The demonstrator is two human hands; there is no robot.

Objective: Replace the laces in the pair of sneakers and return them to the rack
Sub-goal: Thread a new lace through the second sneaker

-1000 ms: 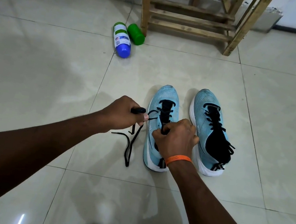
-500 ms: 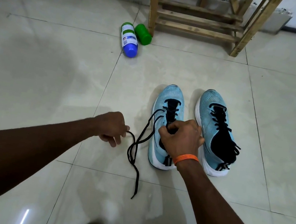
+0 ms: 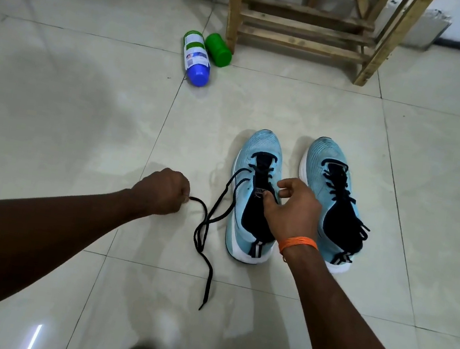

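Lifted off the sneaker (image 3: 259, 149), the right hand (image 3: 295, 211) hangs spread above it while left hand (image 3: 160, 191) pinches the lace (image 3: 198, 234) alongside

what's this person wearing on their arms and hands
Both forearms are bare, with no sleeves in view and no gloves. The right hand has a thin orange band around its wrist. The left hand wears nothing that shows: no watch, no ring.
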